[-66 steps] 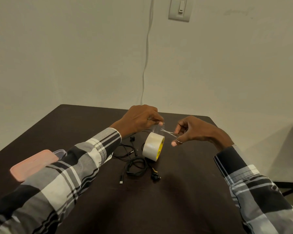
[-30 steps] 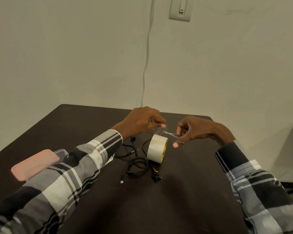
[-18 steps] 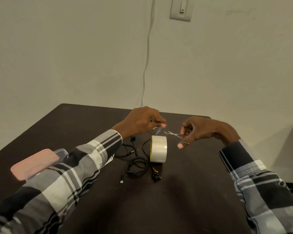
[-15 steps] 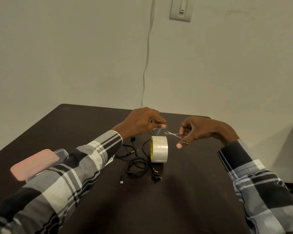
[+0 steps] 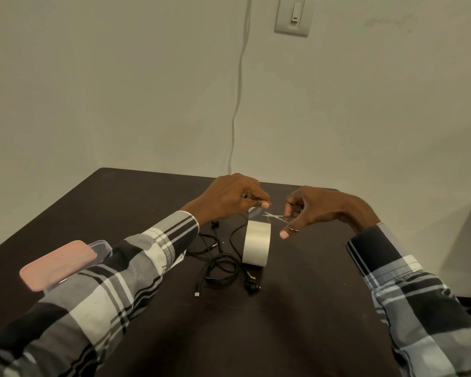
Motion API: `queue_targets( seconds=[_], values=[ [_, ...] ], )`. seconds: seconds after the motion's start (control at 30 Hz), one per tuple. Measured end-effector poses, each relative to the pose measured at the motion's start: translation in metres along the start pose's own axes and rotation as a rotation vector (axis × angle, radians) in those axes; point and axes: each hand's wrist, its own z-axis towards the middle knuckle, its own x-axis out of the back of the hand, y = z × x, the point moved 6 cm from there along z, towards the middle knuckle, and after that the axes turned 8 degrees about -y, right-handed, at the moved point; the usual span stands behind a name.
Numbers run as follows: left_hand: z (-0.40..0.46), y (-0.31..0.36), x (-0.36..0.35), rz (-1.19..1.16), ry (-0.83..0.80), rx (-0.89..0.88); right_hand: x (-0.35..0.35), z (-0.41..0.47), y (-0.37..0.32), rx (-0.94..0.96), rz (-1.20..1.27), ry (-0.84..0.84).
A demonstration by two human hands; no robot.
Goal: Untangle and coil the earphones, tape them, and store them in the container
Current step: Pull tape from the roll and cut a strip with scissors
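Fingers (image 5: 264, 204) of the left hand (image 5: 229, 198) pinch the free end of clear tape, drawing it taut above the tape roll (image 5: 256, 244), which stands on edge on the dark tabletop (image 5: 297, 308). The right hand (image 5: 314, 209) grips small scissors (image 5: 276, 217), blades parted at the strip, apparently poised to cut a piece. The black earphones (image 5: 220, 270) lie loosely coiled just left of the roll, not yet taped. The container (image 5: 59, 263), its pink lid resting on it, waits well apart at the tabletop's left edge, likely for the finished coil.
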Motion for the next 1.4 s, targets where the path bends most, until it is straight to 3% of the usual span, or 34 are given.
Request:
queue_targets(
  seconds=[1.1, 1.3, 1.4],
  values=[
    [0.002, 0.001, -0.004, -0.083, 0.025, -0.045, -0.009, 0.006, -0.001, 0.032, 0.071, -0.026],
    [0.002, -0.005, 0.006, -0.367, 0.170, 0.035, -0.013, 0.007, 0.000, 0.030, 0.075, -0.055],
    [-0.002, -0.011, 0.001, -0.396, 0.180, 0.097, -0.014, 0.008, 0.002, 0.024, 0.080, -0.051]
  ],
)
